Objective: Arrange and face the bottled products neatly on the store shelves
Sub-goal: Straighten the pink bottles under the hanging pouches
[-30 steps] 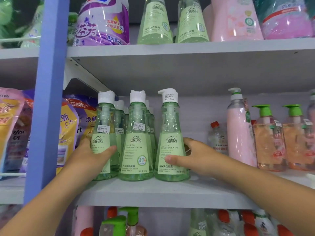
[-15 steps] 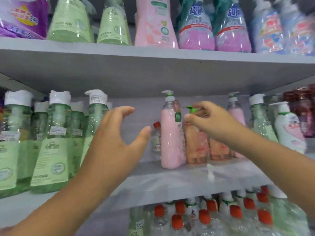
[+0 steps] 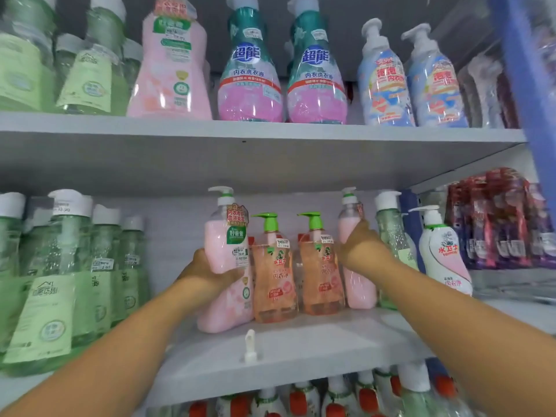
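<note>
My left hand grips the tilted pink bottle, its long axis leaning right onto 2 orange bottles. My right hand grips the upright pink bottle beyond them on the shelf.

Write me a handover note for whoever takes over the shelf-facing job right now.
Left hand grips the tilted pink pump bottle on the middle shelf.
Right hand grips the second pink bottle, upright at the right.
Two orange bottles stand between them, labels forward.
Green bottles at left look faced.
Left to do: straighten both pink bottles; a small white part lies loose at the shelf front.
</note>
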The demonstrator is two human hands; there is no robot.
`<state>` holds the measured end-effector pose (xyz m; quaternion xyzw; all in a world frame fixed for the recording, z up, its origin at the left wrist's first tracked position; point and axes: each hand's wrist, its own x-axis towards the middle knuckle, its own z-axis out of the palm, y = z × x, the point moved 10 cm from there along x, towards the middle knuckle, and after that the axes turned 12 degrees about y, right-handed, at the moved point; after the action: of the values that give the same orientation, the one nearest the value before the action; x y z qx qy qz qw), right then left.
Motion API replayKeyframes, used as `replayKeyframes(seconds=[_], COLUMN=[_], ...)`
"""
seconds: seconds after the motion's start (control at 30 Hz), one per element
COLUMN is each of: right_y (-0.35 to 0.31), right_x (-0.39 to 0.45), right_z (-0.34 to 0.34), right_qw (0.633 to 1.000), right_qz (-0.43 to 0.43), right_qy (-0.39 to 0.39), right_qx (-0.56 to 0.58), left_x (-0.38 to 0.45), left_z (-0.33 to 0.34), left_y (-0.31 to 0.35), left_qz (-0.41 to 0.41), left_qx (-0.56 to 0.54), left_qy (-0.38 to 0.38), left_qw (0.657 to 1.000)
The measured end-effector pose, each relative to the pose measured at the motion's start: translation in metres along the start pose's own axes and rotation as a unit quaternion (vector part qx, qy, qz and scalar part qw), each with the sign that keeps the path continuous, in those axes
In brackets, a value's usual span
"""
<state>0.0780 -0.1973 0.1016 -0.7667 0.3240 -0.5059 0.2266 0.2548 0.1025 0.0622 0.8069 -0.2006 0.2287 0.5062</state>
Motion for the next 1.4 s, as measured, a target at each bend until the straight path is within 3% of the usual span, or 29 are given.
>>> replayKeyframes(seconds=[0.2, 0.37, 0.57, 0.67, 0.83, 0.97, 1.17, 1.3, 1.33, 1.4], right_y=[0.014, 0.011, -0.003, -0.003, 0.023, 0.027, -0.013, -0.053, -0.067, -0.096], right_x=[0.014, 0.010, -0.013, -0.028, -0.049, -0.072, -0.126, -0.186, -0.201, -0.249], right_z=[0.016, 0.012, -0.031, -0.065, -0.079, -0.075, -0.097, -0.134, -0.130, -0.105], right_qw=[0.999, 1.000, 0.997, 0.997, 0.987, 0.982, 0.952, 0.911, 0.905, 0.871], right_qz=[0.037, 0.027, -0.015, -0.046, -0.008, -0.029, -0.022, -0.074, -0.075, -0.110], right_qy=[0.020, -0.008, -0.070, -0.065, -0.073, -0.055, -0.093, -0.088, -0.101, -0.219], right_qx=[0.031, 0.011, -0.023, -0.025, 0.140, 0.175, 0.292, 0.395, 0.406, 0.426], left_x=[-0.004, -0.004, 0.002, 0.002, -0.022, -0.051, -0.107, -0.158, -0.173, -0.203], left_z=[-0.002, -0.006, -0.005, -0.005, -0.021, -0.047, -0.108, -0.170, -0.188, -0.221], left_y=[0.000, 0.001, -0.009, -0.012, 0.001, 0.013, 0.027, 0.030, 0.028, 0.017], left_qz=[0.013, 0.002, -0.028, -0.043, -0.039, -0.002, 0.013, 0.032, 0.032, 0.025], left_qx=[-0.013, -0.016, -0.030, -0.041, -0.027, -0.030, -0.060, -0.090, -0.099, -0.118], left_qy=[0.013, 0.019, -0.009, -0.023, -0.009, 0.023, 0.068, 0.136, 0.156, 0.178], left_qw=[1.000, 1.000, 0.999, 0.998, 0.999, 0.999, 0.996, 0.986, 0.982, 0.977])
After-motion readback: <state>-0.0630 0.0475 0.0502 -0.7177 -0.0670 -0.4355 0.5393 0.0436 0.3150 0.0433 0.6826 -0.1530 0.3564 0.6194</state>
